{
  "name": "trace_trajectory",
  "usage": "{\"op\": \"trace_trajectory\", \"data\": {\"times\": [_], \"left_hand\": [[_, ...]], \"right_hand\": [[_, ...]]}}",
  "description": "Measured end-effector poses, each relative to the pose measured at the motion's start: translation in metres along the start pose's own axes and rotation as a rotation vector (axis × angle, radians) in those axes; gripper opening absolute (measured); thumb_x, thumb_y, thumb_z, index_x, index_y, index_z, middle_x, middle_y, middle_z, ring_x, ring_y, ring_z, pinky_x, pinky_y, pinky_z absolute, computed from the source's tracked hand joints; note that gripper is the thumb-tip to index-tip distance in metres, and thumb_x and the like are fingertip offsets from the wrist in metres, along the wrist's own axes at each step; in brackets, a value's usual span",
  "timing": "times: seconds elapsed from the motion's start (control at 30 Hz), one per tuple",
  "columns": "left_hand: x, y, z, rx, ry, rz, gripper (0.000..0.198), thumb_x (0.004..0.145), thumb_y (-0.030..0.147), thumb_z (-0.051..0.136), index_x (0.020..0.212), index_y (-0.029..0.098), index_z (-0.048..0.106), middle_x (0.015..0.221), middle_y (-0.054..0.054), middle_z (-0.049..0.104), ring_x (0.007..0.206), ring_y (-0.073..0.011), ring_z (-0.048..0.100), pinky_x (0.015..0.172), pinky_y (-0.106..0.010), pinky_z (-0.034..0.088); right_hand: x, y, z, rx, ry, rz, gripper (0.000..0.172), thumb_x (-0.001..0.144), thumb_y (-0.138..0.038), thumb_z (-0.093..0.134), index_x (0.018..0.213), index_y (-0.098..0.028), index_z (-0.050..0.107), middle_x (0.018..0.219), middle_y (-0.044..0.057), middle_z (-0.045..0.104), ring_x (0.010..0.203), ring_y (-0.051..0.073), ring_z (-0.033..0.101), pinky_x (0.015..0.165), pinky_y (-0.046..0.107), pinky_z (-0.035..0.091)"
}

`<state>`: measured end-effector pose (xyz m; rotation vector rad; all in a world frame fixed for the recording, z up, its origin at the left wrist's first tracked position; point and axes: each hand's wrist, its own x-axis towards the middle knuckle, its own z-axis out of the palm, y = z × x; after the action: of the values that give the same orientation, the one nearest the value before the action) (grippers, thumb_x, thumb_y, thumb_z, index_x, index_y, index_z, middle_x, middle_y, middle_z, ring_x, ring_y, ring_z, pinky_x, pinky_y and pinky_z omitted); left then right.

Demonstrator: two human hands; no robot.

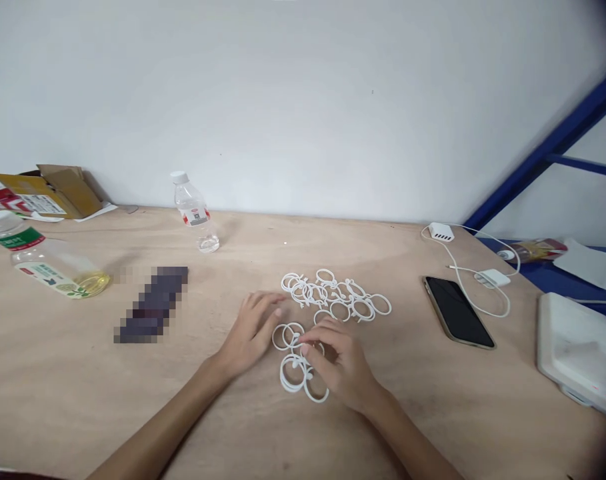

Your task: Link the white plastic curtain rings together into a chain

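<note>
Several white plastic rings with small knobs, like curtain rings, lie on the wooden table in two groups. The nearer group of rings (293, 388) is loose and partly overlapping. Over its right side is my right hand (343, 363), thumb and forefinger pinched on the knob of a white ring (297, 339); the palm hides part of that group. My left hand (251, 330) rests on the table just left of the rings, fingers stretched and holding nothing. Farther back lies the larger tangled pile of rings (317, 293), just beyond my fingertips.
A clear water bottle (195, 213) and a bottle with yellow liquid (53, 263) stand left, near an opened cardboard box (73, 193) and a blurred dark object (155, 307). To the right are a phone (457, 312), a charger (441, 232) with cables, and a white container (575, 347).
</note>
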<state>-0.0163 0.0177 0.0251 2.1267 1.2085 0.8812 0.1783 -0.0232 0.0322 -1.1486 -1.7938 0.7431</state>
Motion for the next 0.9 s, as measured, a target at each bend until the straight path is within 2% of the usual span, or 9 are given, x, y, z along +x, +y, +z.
{"op": "trace_trajectory", "data": {"times": [0.1, 0.2, 0.3, 0.4, 0.5, 0.57, 0.73, 0.9], "left_hand": [[0.018, -0.010, 0.002, 0.236, -0.035, 0.075, 0.032, 0.094, 0.027, 0.041, 0.123, 0.022, 0.054, 0.119, -0.010, 0.054, 0.110, -0.0249, 0.045, 0.099, -0.044, 0.037], [0.036, -0.018, 0.010, 0.393, -0.082, 0.169, 0.027, 0.091, 0.024, 0.046, 0.115, 0.022, 0.060, 0.116, -0.009, 0.053, 0.104, -0.0260, 0.045, 0.093, -0.045, 0.041], [0.046, -0.022, 0.017, 0.429, -0.079, 0.207, 0.020, 0.090, 0.021, 0.048, 0.103, 0.021, 0.064, 0.112, -0.009, 0.054, 0.100, -0.0256, 0.044, 0.090, -0.044, 0.043], [0.046, -0.020, 0.017, 0.423, -0.066, 0.222, 0.017, 0.090, 0.019, 0.049, 0.093, 0.020, 0.066, 0.110, -0.009, 0.054, 0.100, -0.0246, 0.044, 0.090, -0.041, 0.043], [0.039, -0.012, 0.013, 0.359, -0.031, 0.203, 0.013, 0.089, 0.020, 0.052, 0.090, 0.020, 0.065, 0.110, -0.008, 0.053, 0.102, -0.0240, 0.045, 0.091, -0.041, 0.043], [0.031, -0.004, 0.011, 0.240, 0.012, 0.152, 0.011, 0.088, 0.022, 0.054, 0.088, 0.021, 0.065, 0.108, -0.008, 0.052, 0.104, -0.0240, 0.045, 0.093, -0.042, 0.041], [0.011, 0.009, 0.016, -0.007, 0.021, 0.096, 0.008, 0.088, 0.024, 0.055, 0.084, 0.021, 0.061, 0.106, -0.007, 0.052, 0.107, -0.0239, 0.045, 0.096, -0.042, 0.038], [-0.001, 0.012, 0.026, -0.100, -0.026, 0.152, 0.005, 0.089, 0.022, 0.052, 0.089, 0.020, 0.056, 0.108, -0.008, 0.050, 0.107, -0.0226, 0.044, 0.094, -0.039, 0.041]], "right_hand": [[0.000, 0.002, 0.003, -0.074, 0.060, -0.023, 0.014, 0.085, -0.023, 0.056, 0.080, -0.020, 0.069, 0.070, 0.003, 0.066, 0.073, 0.018, 0.057, 0.070, 0.033, 0.044], [-0.001, 0.007, 0.005, -0.122, 0.115, -0.046, 0.015, 0.086, -0.024, 0.056, 0.080, -0.020, 0.068, 0.070, 0.003, 0.066, 0.071, 0.018, 0.058, 0.069, 0.033, 0.044], [0.000, 0.014, 0.005, -0.176, 0.163, -0.089, 0.015, 0.087, -0.024, 0.055, 0.078, -0.020, 0.066, 0.068, 0.002, 0.064, 0.070, 0.017, 0.057, 0.069, 0.032, 0.044], [0.002, 0.022, 0.003, -0.215, 0.210, -0.093, 0.017, 0.088, -0.024, 0.054, 0.075, -0.020, 0.064, 0.068, 0.002, 0.064, 0.070, 0.018, 0.056, 0.069, 0.032, 0.044], [0.004, 0.028, 0.001, -0.196, 0.269, -0.033, 0.018, 0.088, -0.026, 0.053, 0.077, -0.019, 0.065, 0.073, 0.004, 0.066, 0.073, 0.019, 0.058, 0.070, 0.033, 0.045], [0.004, 0.029, 0.000, -0.141, 0.292, 0.044, 0.017, 0.088, -0.029, 0.053, 0.086, -0.019, 0.067, 0.078, 0.005, 0.067, 0.075, 0.019, 0.060, 0.070, 0.032, 0.047], [0.005, 0.027, 0.002, -0.007, 0.235, 0.201, 0.031, 0.086, -0.037, 0.057, 0.109, -0.017, 0.065, 0.084, 0.005, 0.069, 0.078, 0.020, 0.063, 0.071, 0.033, 0.050], [0.005, 0.024, 0.005, 0.079, 0.170, 0.213, 0.026, 0.087, -0.038, 0.056, 0.101, -0.019, 0.069, 0.092, 0.006, 0.070, 0.083, 0.020, 0.064, 0.071, 0.031, 0.049]]}}
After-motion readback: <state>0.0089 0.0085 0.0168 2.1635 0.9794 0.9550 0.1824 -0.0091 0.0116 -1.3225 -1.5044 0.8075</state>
